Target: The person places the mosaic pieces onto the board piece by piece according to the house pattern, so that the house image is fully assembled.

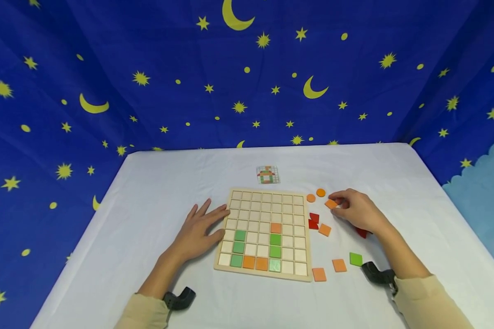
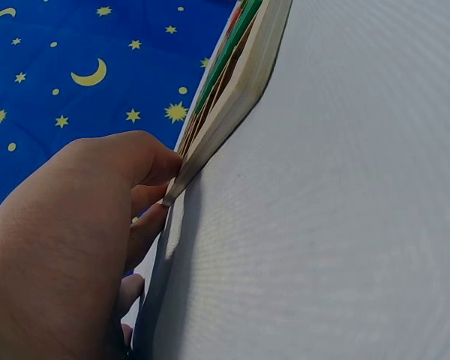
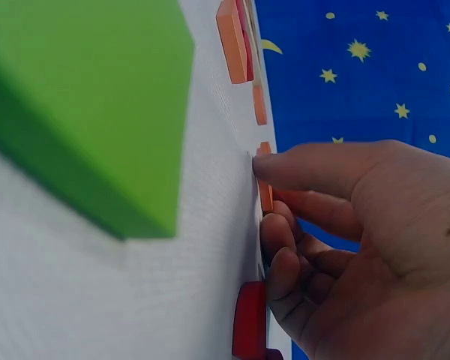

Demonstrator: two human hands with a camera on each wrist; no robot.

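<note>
My left hand [image 1: 199, 232] rests with spread fingers against the left edge of a wooden grid board [image 1: 263, 274]. In the left wrist view its thumb and fingertips touch the board's rim [image 2: 210, 135]. Green and orange square tiles fill some cells in the board's lower rows, including an orange tile [image 1: 276, 228] above a green tile [image 1: 275, 239]. Right of the board, my right hand [image 1: 361, 211] pinches an orange square tile [image 1: 330, 204] between thumb and fingers, at the tabletop. The right wrist view shows this tile [image 3: 266, 196] edge-on, partly covered by the thumb.
A small pattern card [image 1: 268, 174] lies behind the board. Beside the board's right edge are orange discs [image 1: 320, 193], red pieces [image 1: 314, 224], orange squares [image 1: 324, 229] and a green square [image 1: 356, 259]. Another red piece [image 1: 361, 232] is partly hidden under my right hand. Starry blue cloth surrounds the white table.
</note>
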